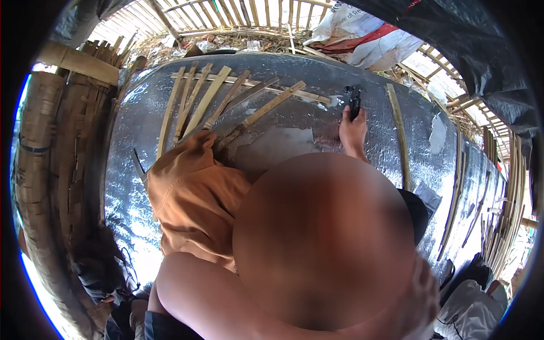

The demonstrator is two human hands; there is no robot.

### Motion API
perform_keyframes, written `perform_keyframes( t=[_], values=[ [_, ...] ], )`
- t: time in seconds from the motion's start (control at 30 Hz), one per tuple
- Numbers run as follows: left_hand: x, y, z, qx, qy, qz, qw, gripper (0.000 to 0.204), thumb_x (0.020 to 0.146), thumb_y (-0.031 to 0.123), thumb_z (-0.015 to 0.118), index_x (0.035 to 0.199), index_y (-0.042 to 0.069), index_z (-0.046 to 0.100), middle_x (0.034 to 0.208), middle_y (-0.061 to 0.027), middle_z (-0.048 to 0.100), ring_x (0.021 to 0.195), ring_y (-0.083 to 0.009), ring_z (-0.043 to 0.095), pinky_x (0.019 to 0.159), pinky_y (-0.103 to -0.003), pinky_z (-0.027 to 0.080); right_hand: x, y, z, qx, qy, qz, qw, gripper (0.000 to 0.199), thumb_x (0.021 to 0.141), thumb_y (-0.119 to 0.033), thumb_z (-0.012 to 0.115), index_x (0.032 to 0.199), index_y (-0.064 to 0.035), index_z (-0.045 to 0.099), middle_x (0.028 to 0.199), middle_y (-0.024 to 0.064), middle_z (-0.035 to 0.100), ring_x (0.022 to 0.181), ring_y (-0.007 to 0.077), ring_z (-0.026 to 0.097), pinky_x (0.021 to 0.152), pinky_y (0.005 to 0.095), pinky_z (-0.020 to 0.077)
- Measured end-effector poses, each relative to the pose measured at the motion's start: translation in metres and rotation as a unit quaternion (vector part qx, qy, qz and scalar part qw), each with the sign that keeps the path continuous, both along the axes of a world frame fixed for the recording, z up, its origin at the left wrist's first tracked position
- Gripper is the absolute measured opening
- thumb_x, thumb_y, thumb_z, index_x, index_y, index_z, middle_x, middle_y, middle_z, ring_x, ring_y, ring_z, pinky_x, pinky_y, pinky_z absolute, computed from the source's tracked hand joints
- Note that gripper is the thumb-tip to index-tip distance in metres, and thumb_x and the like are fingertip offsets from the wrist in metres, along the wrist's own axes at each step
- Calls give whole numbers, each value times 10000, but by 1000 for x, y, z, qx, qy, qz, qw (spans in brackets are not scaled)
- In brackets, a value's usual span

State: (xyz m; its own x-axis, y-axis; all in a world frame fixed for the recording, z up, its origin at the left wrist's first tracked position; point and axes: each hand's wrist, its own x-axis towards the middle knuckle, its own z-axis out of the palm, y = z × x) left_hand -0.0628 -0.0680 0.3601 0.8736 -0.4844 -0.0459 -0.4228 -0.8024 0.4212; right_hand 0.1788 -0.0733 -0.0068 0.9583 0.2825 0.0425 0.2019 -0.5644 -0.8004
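On the silver foil sheet [374, 102] covering the ground, top centre of view, a bare hand [352, 131] reaches forward on an outstretched arm, fingers closed around a small black tool [353, 100] that sticks up past the knuckles. Tool type too small to tell. Its tip sits just beside the right end of a long bamboo strip [249, 83] lying crosswise on the foil; contact unclear. Which of the person's hands this is cannot be told, since a large blurred patch hides the arm's origin.

A second hand [422, 294] shows at bottom right, fingers loosely spread over the edge of the blurred area, holding nothing visible.

Left of the tool, a fan of split bamboo slats [204, 102] lies over the crosswise strip, lower ends tucked under an orange cloth [195, 195]. A single curved bamboo slat [399, 130] lies right of the gripping hand, apart from it. Woven bamboo wall [51, 158] at left, white sacks [362, 34] behind the foil.
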Motion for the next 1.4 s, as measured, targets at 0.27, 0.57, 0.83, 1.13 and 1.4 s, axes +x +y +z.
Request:
perform_keyframes(
  t=[0.27,0.57,0.83,1.13,1.4],
  values=[
    [109,88,-238,39,-102,409,906,360,942,212,655,1238,12,617,1186,-199,679,1014,-379,699,871,-487,569,1,-4,14,-47,27,11,998,381,1001,-274,577,1216,30,496,1013,351,681,964,531,665,801,587,515],
    [104,106,-351,157,-73,478,861,765,984,460,577,1533,-33,376,1623,-212,329,1521,-369,281,1192,-548,302,-8,4,7,-59,0,25,998,404,1000,-271,575,1250,29,471,992,355,676,936,545,660,799,593,516],
    [106,100,-365,127,-37,503,854,879,998,571,481,1599,-18,226,1695,-168,176,1580,-342,110,1245,-581,138,-6,3,2,-59,1,27,998,394,1001,-271,573,1256,10,466,916,328,683,884,532,667,767,599,516],
    [109,101,-377,95,-95,522,842,937,951,567,549,1584,-46,230,1685,-193,192,1575,-350,135,1214,-628,155,-31,-14,19,-116,-113,95,982,459,1008,-199,579,1363,53,433,899,342,676,823,531,671,716,596,528],
    [108,102,-376,45,-120,525,842,1007,896,615,576,1575,-49,240,1679,-210,194,1571,-363,140,1195,-664,142,-53,-18,48,-124,-146,195,962,470,1013,-215,575,1386,37,441,987,341,682,805,511,682,656,578,552]
  ],
)
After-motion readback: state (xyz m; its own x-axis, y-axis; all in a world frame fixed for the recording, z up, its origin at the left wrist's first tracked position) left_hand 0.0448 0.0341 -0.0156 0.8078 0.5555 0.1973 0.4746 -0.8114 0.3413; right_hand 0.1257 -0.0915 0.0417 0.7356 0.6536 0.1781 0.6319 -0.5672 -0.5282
